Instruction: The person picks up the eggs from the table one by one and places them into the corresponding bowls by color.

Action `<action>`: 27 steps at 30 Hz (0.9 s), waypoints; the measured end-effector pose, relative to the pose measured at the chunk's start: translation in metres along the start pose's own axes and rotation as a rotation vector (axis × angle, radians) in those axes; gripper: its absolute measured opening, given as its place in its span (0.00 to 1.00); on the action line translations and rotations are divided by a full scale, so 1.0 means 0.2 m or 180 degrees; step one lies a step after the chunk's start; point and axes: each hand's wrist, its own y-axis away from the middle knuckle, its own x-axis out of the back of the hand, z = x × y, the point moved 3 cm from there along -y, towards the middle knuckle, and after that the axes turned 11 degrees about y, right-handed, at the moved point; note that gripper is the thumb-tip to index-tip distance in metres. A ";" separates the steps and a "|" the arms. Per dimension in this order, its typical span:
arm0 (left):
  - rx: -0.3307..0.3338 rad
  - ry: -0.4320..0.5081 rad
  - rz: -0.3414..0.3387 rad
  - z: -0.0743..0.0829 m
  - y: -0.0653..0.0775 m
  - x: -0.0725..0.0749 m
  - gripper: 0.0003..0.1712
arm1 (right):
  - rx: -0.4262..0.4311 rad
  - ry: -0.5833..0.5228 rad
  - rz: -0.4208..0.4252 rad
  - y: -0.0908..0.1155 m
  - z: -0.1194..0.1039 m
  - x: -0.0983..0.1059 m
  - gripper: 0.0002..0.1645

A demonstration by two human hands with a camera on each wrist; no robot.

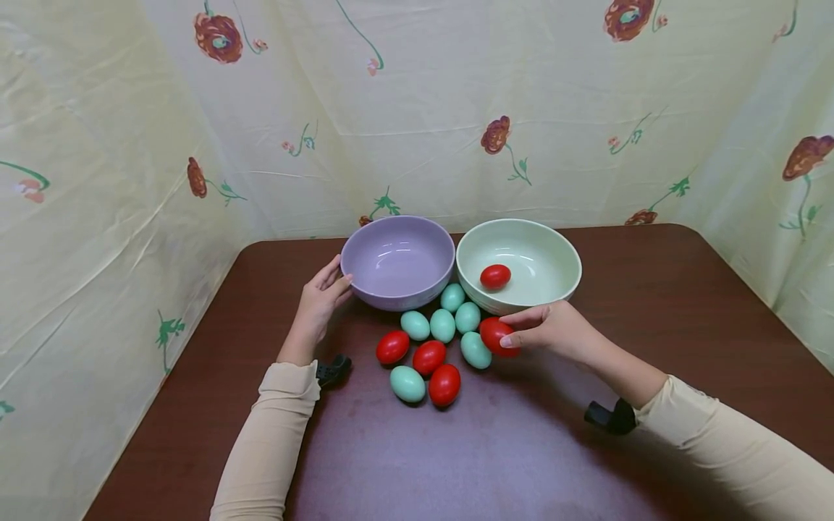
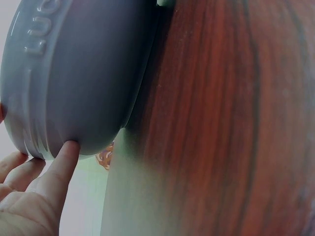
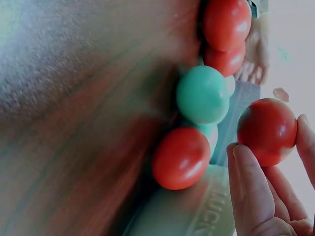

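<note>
Holding the red egg (image 3: 268, 132) well called, in my judgement, for a light, even pinch on its glossy surface, with the egg kept clear of the mint egg (image 1: 476, 350) near its eight o'clock and of the rim of the pale green bowl (image 1: 547, 278) towards twelve. My right hand (image 1: 554, 329) was clamped on it, thumb and fingertips on opposing sides, and it sat at nine o'clock from that palm. My left hand (image 1: 319, 300) had its fingers extended, touching the outer wall of the purple bowl (image 1: 397, 264), which stood at its two o'clock. Another red egg (image 1: 495, 276) lay inside the pale green bowl.
</note>
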 end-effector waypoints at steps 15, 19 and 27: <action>0.0023 0.0010 0.0027 0.00 0.00 0.01 0.36 | -0.0093 -0.0242 -0.0062 -0.05 -0.07 0.06 0.30; 0.0023 0.0015 0.0028 0.00 0.00 0.00 0.37 | -0.0135 -0.0440 -0.0094 -0.06 -0.07 0.07 0.32; 0.0027 0.0010 0.0034 0.00 0.00 0.00 0.36 | -0.0257 -0.0481 -0.0041 -0.08 -0.10 0.14 0.35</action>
